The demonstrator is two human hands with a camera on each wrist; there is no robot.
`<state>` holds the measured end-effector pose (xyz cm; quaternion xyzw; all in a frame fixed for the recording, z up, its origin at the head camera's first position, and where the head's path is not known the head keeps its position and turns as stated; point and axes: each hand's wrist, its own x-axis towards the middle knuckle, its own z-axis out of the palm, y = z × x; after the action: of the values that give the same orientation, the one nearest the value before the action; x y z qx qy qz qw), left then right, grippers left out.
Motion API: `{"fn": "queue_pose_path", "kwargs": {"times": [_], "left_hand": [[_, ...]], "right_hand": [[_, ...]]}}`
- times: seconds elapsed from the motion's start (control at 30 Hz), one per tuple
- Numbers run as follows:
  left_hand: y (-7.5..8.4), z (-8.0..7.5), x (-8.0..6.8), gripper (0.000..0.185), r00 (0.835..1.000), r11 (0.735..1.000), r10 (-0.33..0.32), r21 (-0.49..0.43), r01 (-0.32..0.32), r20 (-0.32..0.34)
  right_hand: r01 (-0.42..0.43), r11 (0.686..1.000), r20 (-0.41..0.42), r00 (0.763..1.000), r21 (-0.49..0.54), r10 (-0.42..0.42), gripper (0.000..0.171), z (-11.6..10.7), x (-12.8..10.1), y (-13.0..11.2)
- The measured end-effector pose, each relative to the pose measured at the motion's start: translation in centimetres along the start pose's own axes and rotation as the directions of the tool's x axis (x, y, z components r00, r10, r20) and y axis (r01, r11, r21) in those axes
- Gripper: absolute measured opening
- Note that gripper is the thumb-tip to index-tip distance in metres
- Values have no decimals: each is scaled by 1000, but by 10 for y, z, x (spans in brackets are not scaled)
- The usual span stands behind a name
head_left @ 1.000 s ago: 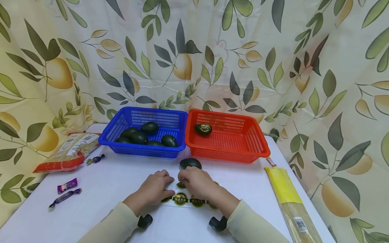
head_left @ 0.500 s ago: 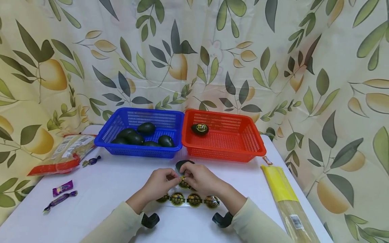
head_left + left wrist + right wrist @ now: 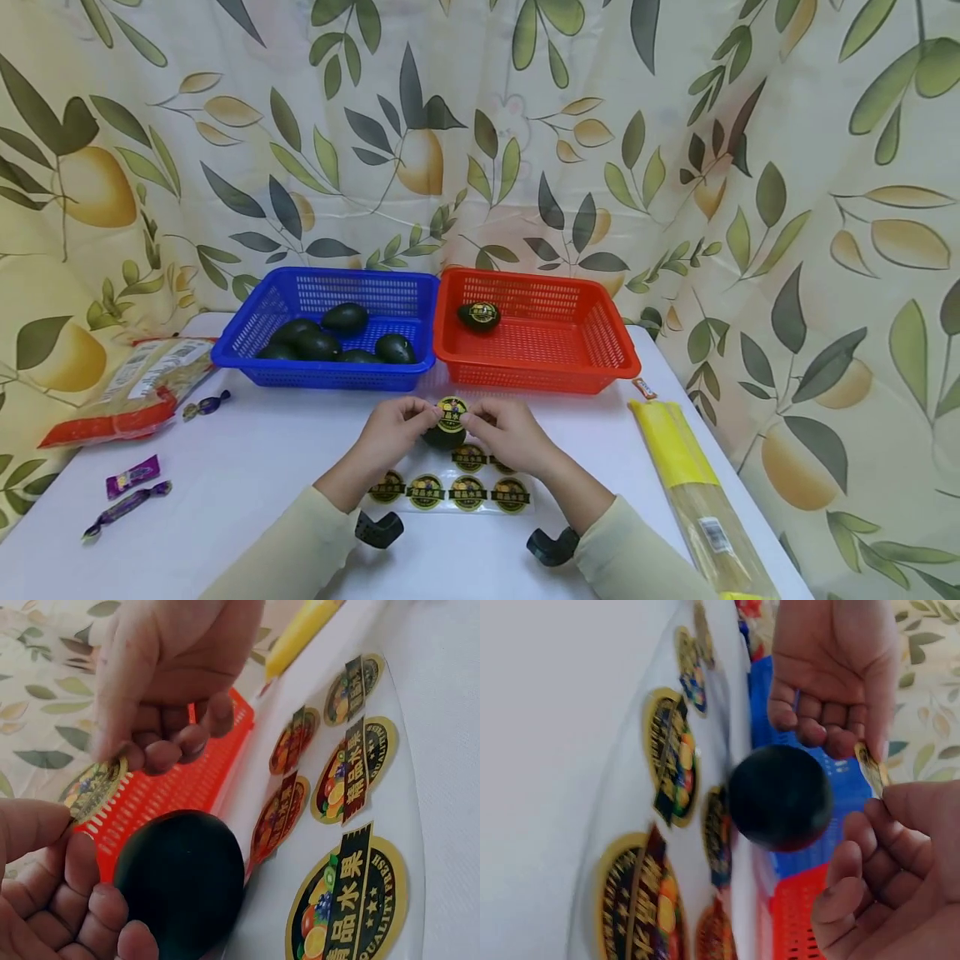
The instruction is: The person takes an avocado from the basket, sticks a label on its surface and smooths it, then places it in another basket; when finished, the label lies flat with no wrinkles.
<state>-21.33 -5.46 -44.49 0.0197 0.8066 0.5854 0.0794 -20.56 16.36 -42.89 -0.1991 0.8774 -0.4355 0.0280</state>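
Note:
A round black-and-gold fruit sticker (image 3: 452, 413) is stretched between both hands, above a dark avocado (image 3: 444, 437) on the table. My left hand (image 3: 395, 431) pinches one side of the sticker between thumb and forefinger. The opposite side is pinched by my right hand (image 3: 513, 433). In the left wrist view the sticker (image 3: 96, 791) hangs beyond the avocado (image 3: 182, 881), apart from it. Under the hands lies a clear sheet of stickers (image 3: 468, 492), with several of the same labels in rows.
Behind stand a blue basket (image 3: 322, 377) with several avocados and a red basket (image 3: 536, 379) holding one labelled avocado (image 3: 478, 316). Wrapped candies (image 3: 127, 507) and a red-and-clear food bag (image 3: 138, 392) lie at left. A long yellow-topped packet (image 3: 690, 475) lies at right.
The right hand has lifted away from the sheet with a sticker, and the left hand has come up to take its other side. Both hands now hold it over the avocado.

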Motion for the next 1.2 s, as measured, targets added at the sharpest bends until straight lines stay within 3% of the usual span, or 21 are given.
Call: {"fn": "queue_pose_path", "kwargs": {"times": [0.17, 0.37, 0.53, 0.7, 0.87, 1.0, 1.1, 1.2], "left_hand": [[0, -1, 0, 16, 999, 999, 22, 28, -21, -33], [-1, 2, 4, 19, 995, 987, 67, 154, -56, -69], [-4, 6, 11, 19, 993, 972, 78, 230, -56, -88], [-9, 8, 18, 21, 989, 961, 100, 269, -68, -105], [-6, 9, 21, 22, 987, 953, 113, 292, -74, -118], [-3, 7, 21, 21, 983, 951, 109, 304, -60, -146], [-4, 6, 21, 25, 977, 956, 86, 293, -26, -194], [-6, 7, 20, 24, 967, 957, 128, 285, -62, -220]], "right_hand": [[-28, 998, 13, 1000, 48, 28, 24, 5, 4, 1], [-48, 989, -55, 998, -141, 40, 28, 9, 10, 1], [-90, 955, -112, 992, -284, 60, 38, 15, 17, -1], [-153, 919, -161, 982, -362, 101, 41, 20, 23, 0], [-204, 915, -160, 975, -349, 156, 40, 16, 26, 0], [-220, 931, -158, 971, -293, 180, 36, 13, 28, 4], [-192, 954, -189, 971, -231, 150, 27, 14, 29, 9], [-114, 973, -216, 974, -199, 70, 18, 16, 29, 12]]}}
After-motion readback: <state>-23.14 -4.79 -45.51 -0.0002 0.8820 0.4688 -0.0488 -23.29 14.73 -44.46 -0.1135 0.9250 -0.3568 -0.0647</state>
